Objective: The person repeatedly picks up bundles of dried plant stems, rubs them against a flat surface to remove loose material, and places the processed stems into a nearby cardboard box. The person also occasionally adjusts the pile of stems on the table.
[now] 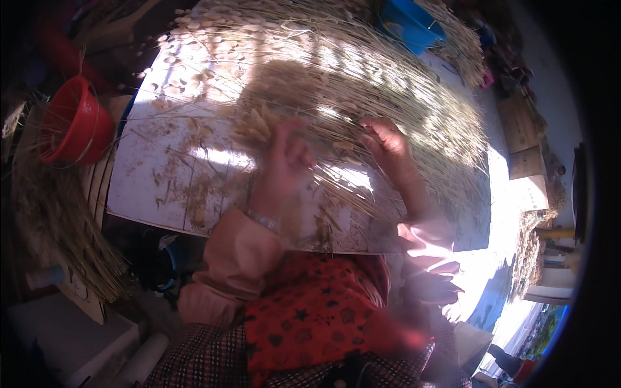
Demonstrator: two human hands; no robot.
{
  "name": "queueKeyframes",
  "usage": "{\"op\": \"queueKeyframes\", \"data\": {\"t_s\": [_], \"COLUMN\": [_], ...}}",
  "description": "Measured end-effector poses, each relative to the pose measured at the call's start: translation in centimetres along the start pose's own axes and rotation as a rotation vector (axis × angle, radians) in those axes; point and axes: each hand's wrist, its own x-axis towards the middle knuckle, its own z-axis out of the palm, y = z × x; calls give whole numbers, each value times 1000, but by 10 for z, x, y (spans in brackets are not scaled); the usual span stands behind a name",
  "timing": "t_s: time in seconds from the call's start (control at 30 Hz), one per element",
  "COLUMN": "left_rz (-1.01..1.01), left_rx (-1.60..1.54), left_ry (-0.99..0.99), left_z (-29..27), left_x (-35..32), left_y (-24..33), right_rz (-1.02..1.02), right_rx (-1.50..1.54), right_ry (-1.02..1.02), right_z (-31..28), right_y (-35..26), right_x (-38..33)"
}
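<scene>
Stalks [344,189] slant diagonally — heads [257,125] toward upper left.

From the wearer's head, a single fisheye view is directed steeply downward, centred near the left hand [289,154] and right hand [389,142]; the white tabletop [145,161] is seen from close above, the red apron [307,326] at bottom centre.

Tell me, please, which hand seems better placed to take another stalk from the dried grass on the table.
Probably the right hand: it is beside the thickly spread stalks, while the left hand seems occupied with a small bunch.
</scene>
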Motion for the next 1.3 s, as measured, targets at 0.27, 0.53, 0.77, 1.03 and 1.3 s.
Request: {"op": "queueKeyframes", "data": {"t_s": [0.27,0.53,0.77,1.03,1.3], "left_rz": [-117,-94,-23,51,49], "left_rx": [30,-1,-92,30,91], "left_ry": [-47,-17,-47,46,-27], "left_z": [-6,-4,-8,-9,-18], "left_x": [-4,-6,-4,-5,2], "left_y": [9,9,7,6,8], "right_rz": [46,-83,-78,47,340], "right_rx": [-404,-240,-434,-177,27], "right_ry": [-66,146,51,-14,-241], "right_z": [7,-19,-23,-23,-42], "right_y": [55,31,-5,-42,-33], "right_x": [33,42,32,-37,-98]}}
